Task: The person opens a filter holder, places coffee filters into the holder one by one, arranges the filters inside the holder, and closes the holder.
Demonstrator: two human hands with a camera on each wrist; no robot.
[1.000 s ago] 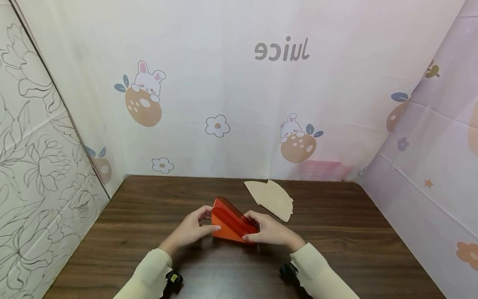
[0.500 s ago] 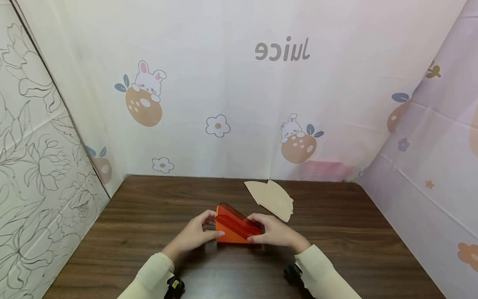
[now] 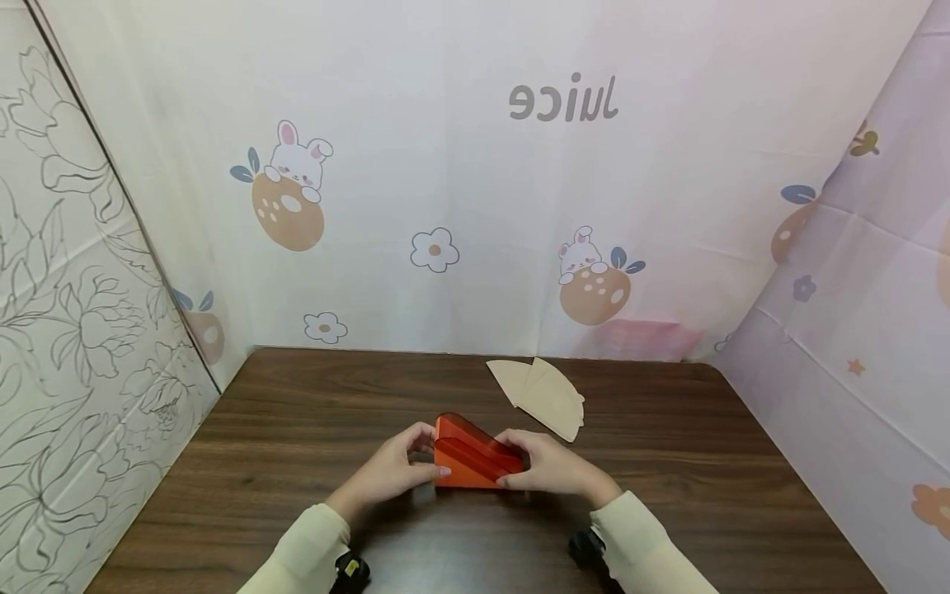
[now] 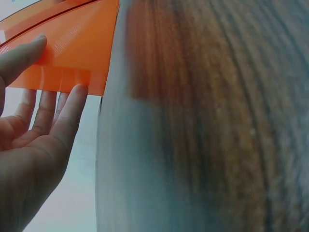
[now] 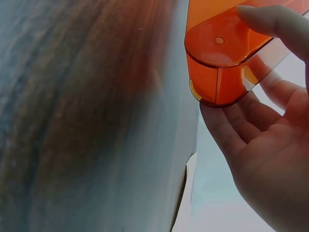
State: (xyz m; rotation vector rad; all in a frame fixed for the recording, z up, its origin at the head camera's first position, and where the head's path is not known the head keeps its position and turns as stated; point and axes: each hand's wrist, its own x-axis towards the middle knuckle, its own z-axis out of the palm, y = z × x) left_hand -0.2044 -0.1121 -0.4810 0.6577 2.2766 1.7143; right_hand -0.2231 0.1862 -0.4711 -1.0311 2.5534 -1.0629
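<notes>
I am noting the left hand (image 3: 387, 473) and right hand (image 3: 557, 467) pinching opposite ends of a translucent orange holder (image 3: 463, 470) near the middle of the worktop (image 3: 312, 412), fingers partly curled; I am not confirming base contact. Light, even pressure from both sides is seeming advisable. Fan-shaped papers (image 3: 547, 398) are lying just beyond the right hand, possibly limiting any shift that way

So there's the word "Juice" (image 3: 563, 99) on the pale cloth (image 3: 475, 173) behind the surface (image 3: 356, 379), grey letters, high up and a bit right of centre. It's mirrored btw, so it runs backwards with the J at the right end.
</notes>
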